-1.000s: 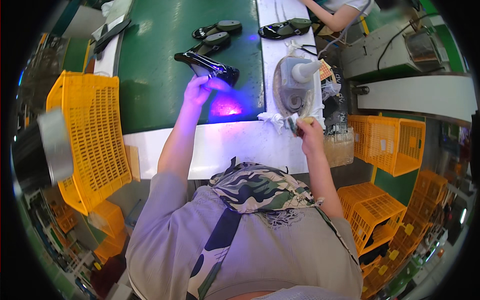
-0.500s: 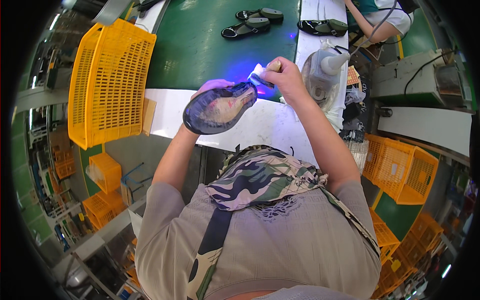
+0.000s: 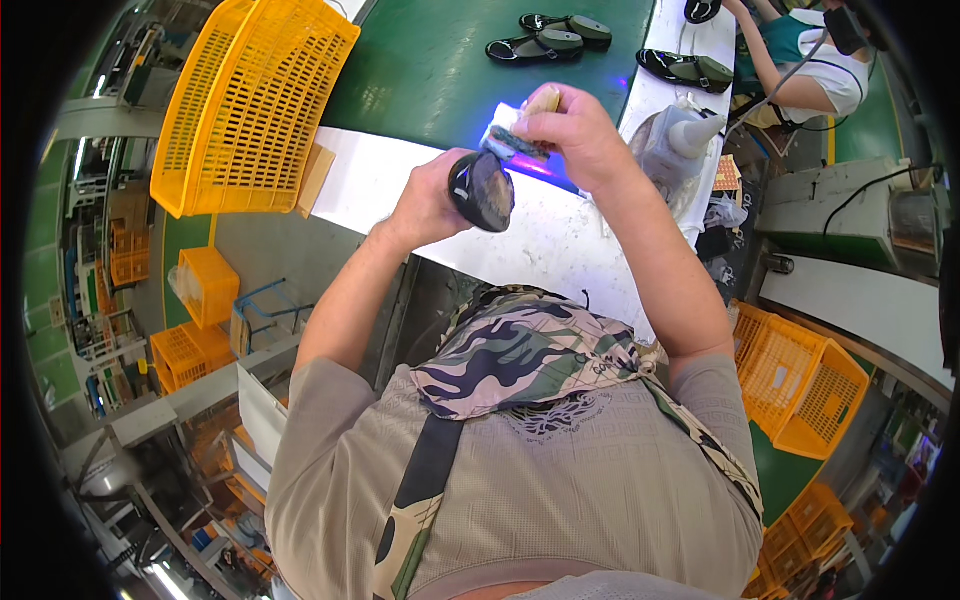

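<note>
Head cam looking down at my bench: my left hand (image 3: pixel 425 200) is wrapped tight around a dark shoe sole (image 3: pixel 482 190), fingers closed on its heel end so it stands up off the white worktop (image 3: pixel 560 240) with the face turned toward me. I'd guess I hold it raised like that so I can get at the surface without leaning over. My right hand (image 3: pixel 575 135) is closed on a small brush (image 3: pixel 515 145), thumb on top, its working end touching the top of the sole. Right under it there's a purple-blue glow (image 3: pixel 540 165) on the table; can't tell what lamp makes it.

Other stuff around: a big yellow plastic basket (image 3: pixel 245 100) sits on the left end of the bench, partly over the green conveyor belt (image 3: pixel 440 60). A few finished black sandals (image 3: pixel 555 40) ride the belt further up, well apart from my hands. A greyish dispenser bottle with a cone nozzle (image 3: pixel 680 140) stands just right of my right wrist, close enough to reach. Another worker's arm (image 3: pixel 790 95) shows at the top right, busy at their own spot. More yellow crates (image 3: pixel 800 385) are stacked lower right.
</note>
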Demonstrator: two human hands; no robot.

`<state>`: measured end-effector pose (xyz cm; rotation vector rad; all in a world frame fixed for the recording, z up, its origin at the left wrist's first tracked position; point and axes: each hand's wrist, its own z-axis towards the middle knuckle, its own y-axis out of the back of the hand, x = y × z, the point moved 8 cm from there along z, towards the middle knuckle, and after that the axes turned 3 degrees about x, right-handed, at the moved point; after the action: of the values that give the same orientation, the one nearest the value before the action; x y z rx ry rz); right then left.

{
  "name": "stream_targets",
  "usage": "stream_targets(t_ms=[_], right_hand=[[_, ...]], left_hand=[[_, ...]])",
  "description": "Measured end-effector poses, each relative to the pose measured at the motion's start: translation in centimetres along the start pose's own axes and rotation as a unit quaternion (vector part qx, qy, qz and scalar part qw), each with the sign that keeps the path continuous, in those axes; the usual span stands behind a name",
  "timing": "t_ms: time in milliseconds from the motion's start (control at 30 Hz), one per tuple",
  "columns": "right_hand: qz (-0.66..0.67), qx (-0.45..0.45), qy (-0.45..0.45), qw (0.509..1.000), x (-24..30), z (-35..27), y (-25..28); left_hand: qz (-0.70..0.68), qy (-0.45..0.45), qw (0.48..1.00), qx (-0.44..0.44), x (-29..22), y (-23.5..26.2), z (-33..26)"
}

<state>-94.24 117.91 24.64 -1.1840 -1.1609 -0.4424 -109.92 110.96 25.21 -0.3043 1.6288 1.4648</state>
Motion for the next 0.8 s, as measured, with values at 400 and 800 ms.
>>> stream_targets(t_ms=[400, 800], right_hand=[[-0.070, 0.091, 0.117, 0.987, 3.2, 2.1, -2.1], [-0.125, 0.166, 0.104, 0.973, -1.6, -0.5, -4.5]], left_hand=[[-0.274, 0.168, 0.935, 0.150, 3.0, -2.2, -3.4], [-0.521, 0.238, 0.818, 0.041, 4.1, -3.2, -6.7]])
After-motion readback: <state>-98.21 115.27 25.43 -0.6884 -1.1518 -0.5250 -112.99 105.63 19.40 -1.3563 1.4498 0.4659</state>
